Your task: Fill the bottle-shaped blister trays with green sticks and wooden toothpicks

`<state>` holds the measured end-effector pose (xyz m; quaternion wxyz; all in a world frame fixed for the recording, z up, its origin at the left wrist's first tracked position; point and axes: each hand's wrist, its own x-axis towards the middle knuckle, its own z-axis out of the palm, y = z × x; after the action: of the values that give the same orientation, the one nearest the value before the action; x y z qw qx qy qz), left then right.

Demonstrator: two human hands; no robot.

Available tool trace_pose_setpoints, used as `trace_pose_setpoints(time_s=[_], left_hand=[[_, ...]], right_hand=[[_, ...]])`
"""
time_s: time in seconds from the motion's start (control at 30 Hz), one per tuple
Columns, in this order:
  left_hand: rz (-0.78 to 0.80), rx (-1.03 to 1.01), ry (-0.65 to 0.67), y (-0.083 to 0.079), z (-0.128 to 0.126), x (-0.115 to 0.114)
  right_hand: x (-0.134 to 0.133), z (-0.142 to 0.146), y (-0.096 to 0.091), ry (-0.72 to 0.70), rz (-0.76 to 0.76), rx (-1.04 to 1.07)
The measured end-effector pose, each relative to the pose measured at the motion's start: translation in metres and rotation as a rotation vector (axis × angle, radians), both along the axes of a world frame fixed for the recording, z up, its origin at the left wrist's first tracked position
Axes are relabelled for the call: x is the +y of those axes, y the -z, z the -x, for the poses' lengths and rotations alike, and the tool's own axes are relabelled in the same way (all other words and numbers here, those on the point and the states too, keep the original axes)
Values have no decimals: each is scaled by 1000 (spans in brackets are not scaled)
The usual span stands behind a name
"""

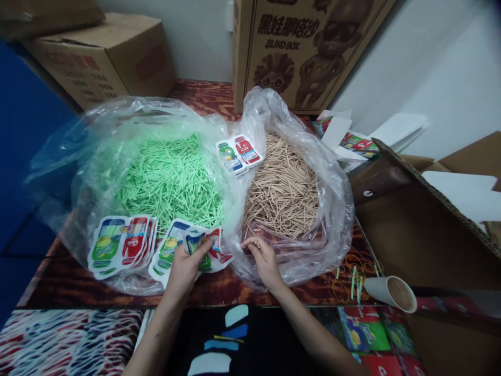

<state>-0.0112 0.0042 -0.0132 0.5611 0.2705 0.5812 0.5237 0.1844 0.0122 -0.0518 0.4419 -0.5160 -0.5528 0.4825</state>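
My left hand (187,266) is closed on a bottle-shaped printed packet (178,249), its thumb pressed over the packet's mouth. My right hand (263,260) pinches a small bundle of tan sticks (256,244) at the near edge of a clear plastic bag (332,209) filled with tan sticks (284,190). To the left lies a second clear bag (78,172) heaped with green sticks (170,180). A stack of printed packets (121,245) rests on that bag's near side, left of my left hand.
Two more packets (239,152) lie between the bags. Cardboard boxes (305,47) stand at the back, an open carton (422,224) at the right. A tipped paper cup (391,292) and rubber bands (348,274) lie on the wooden table (58,284).
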Motion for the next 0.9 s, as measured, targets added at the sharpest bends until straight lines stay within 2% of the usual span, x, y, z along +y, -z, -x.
trace_pose_setpoints(time_s=[0.17,0.43,0.6,0.77,0.9], left_hand=[[-1,-87,-87,-2,0,1],[-10,-106,-62,0,-1,0],[-10,-75,2,-3,-3,0],[21,45,172,-10,-5,-1],[36,87,219,-10,-4,-2]], right_hand=[[-1,0,1,-10,-1,-20],[-1,0,2,3,1,-19],[-2,0,1,-10,5,-21],[-3,1,-6,-24,-18,-23],[3,-6,-10,-23,51,36]])
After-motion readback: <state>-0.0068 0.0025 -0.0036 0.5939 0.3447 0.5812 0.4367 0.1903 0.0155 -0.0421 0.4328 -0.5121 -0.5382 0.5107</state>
